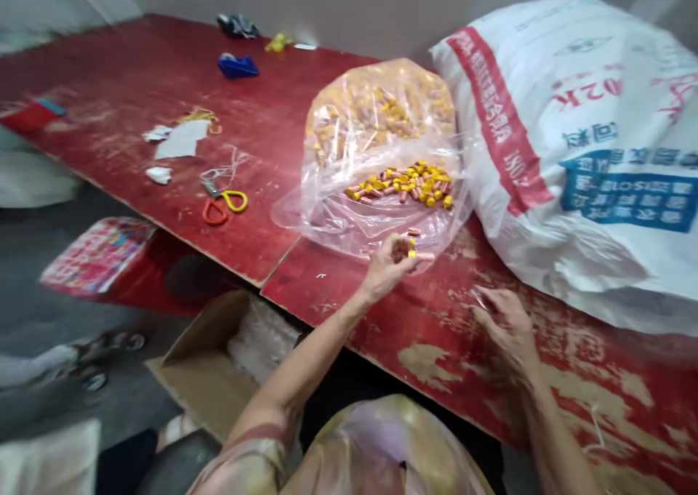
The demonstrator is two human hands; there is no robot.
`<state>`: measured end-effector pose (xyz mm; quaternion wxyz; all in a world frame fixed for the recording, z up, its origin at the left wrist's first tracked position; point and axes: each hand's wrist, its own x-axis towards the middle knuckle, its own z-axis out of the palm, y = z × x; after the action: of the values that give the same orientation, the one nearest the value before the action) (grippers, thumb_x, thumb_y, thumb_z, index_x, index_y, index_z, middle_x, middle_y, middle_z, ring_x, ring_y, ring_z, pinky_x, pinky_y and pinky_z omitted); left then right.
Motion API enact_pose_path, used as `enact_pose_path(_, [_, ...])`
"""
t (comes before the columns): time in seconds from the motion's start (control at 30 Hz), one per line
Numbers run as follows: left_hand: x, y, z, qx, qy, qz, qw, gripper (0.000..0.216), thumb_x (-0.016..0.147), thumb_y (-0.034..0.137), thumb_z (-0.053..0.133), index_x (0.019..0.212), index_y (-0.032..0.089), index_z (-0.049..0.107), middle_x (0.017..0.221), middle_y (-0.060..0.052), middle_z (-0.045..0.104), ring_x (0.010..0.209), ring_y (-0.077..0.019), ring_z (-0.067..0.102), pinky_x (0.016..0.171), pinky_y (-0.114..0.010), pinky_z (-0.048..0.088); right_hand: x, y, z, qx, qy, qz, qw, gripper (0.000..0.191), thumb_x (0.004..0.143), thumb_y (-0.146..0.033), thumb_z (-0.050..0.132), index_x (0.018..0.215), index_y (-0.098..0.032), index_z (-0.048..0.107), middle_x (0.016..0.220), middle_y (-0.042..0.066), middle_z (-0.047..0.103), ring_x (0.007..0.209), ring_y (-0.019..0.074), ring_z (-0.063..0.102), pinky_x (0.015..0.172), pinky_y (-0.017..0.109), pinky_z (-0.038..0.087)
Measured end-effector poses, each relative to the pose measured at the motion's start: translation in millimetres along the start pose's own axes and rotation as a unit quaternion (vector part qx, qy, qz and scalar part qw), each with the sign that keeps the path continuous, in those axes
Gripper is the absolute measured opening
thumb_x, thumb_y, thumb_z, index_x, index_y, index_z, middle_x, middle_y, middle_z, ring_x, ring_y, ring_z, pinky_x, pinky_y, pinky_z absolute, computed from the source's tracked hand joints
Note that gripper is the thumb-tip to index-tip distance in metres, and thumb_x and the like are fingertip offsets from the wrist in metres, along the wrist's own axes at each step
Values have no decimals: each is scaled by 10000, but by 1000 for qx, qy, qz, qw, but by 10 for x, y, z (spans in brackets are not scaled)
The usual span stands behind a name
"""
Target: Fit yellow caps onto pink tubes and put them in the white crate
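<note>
My left hand is closed at the front edge of a clear plastic bag, its fingers pinching a small pink piece with a yellow end. Inside the bag lie many more of these pink-and-yellow pieces, some loose near the opening and a mass behind the plastic. To the right, my right hand hovers over the bare red tabletop, thumb and fingers drawn together. A small shiny, see-through thing shows at its fingertips; its kind is too blurred to make out.
A big white printed sack bulges along the right side of the red table. Scissors with red and yellow handles, white scraps and a blue tape dispenser lie leftward. Below the edge stands an open cardboard box.
</note>
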<state>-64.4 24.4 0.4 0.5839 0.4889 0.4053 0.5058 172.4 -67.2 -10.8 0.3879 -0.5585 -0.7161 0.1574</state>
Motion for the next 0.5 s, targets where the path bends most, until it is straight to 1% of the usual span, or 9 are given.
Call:
enact_pose_path(0.07, [-257,-30,152,-46,-50,-47,997,312,680,353,729,850,167,546,739,15,580,635,-86,540,630,-221,440,-41,-48,-18,13,-19,-14,1000,316,890,-383,579,1161,-224,610,959,60,573,884,182,557,769,323,477])
enact_pose_path(0.13, [-420,-52,251,-53,-67,-67,994,293,683,358,724,822,150,572,735,1,595,646,-92,551,635,-226,445,-6,-104,32,36,-46,-40,997,320,891,-346,577,1192,-238,603,944,59,562,856,175,562,728,305,476])
enact_pose_path(0.23, [-511,-81,275,-57,-49,-71,995,291,681,352,727,824,140,586,717,3,596,629,-92,556,627,-232,454,45,-176,116,24,-54,-76,995,304,878,-352,591,1159,-242,622,923,61,586,836,189,561,715,331,472])
enact_pose_path(0.27, [-523,-91,262,-64,-41,-71,995,295,679,350,731,826,140,586,709,6,596,622,-91,558,627,-234,459,44,-194,132,13,-57,-79,995,285,868,-364,600,1123,-240,636,917,61,602,833,197,559,727,348,471])
enact_pose_path(0.3, [-534,-99,247,-73,-33,-71,994,301,677,351,735,829,139,585,707,8,598,617,-91,561,628,-236,464,32,-210,141,9,-62,-68,996,265,859,-373,607,1082,-235,646,906,60,614,820,200,558,732,358,471])
enact_pose_path(0.33, [-547,-108,235,-83,-22,-72,994,307,675,352,740,829,139,581,706,10,600,613,-91,566,626,-238,469,13,-223,145,21,-56,-39,997,251,852,-379,610,1046,-224,646,891,59,620,798,196,559,722,355,476])
enact_pose_path(0.4, [-584,-124,232,-105,13,-74,992,323,663,360,751,813,141,566,702,20,595,600,-88,573,617,-236,480,-35,-246,152,106,-9,60,993,247,842,-383,613,1005,-197,607,879,56,614,742,172,567,664,316,494])
enact_pose_path(0.47, [-633,-137,259,-125,48,-83,988,352,640,369,766,802,149,544,687,37,582,577,-86,577,596,-232,486,-80,-263,170,226,50,151,961,265,826,-378,634,985,-183,548,900,52,599,694,146,579,617,278,506])
enact_pose_path(0.5, [-660,-142,282,-131,60,-89,986,366,631,374,772,802,153,536,687,43,578,565,-85,579,587,-231,489,-97,-271,186,276,63,176,943,278,817,-374,648,977,-182,526,920,51,592,683,139,587,618,275,513])
